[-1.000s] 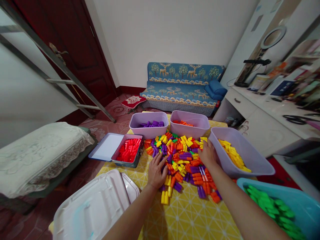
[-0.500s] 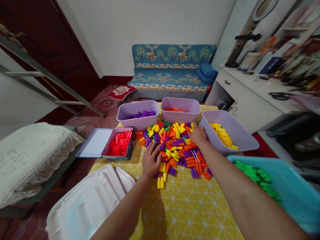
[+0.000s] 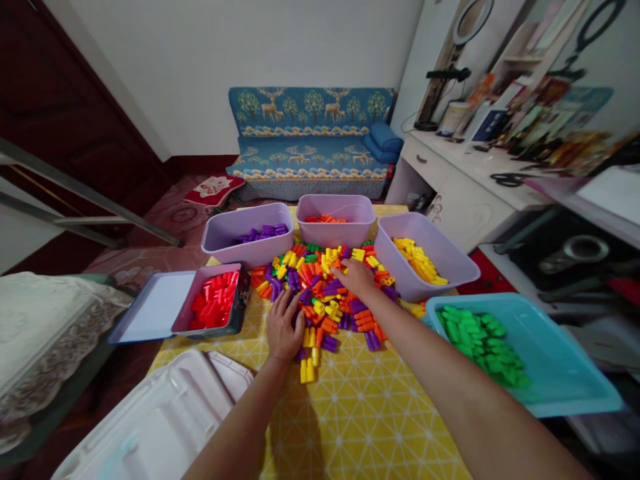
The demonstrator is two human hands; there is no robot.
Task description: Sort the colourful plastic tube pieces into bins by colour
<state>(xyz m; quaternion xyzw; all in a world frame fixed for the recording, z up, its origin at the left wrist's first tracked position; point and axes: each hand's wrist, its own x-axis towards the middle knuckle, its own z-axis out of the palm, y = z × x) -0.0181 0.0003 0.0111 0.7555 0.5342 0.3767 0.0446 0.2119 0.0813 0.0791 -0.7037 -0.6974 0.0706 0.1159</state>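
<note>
A heap of small plastic pieces (image 3: 320, 293), yellow, orange, purple and a few green, lies in the middle of the yellow patterned tablecloth (image 3: 360, 413). My left hand (image 3: 283, 327) rests flat on the heap's near left edge, fingers spread. My right hand (image 3: 355, 277) lies on the far middle of the heap, fingers bent down among the pieces; whether they hold one is hidden. Round the heap stand a lilac tub with purple pieces (image 3: 247, 237), a lilac tub with orange pieces (image 3: 335, 220), a lilac tub with yellow pieces (image 3: 425, 257), a tin of red pieces (image 3: 213, 307) and a blue tray of green pieces (image 3: 530, 360).
A white plastic lid (image 3: 160, 420) lies at the table's near left corner. The tin's open lid (image 3: 147, 317) juts out left. A white cabinet (image 3: 470, 187) with clutter stands right, a blue sofa (image 3: 310, 147) at the back, a metal ladder (image 3: 75, 200) and a bed left.
My right hand has moved left from beside the yellow-piece tub to the far middle of the heap. The view has swung right. My left hand keeps its place on the heap.
</note>
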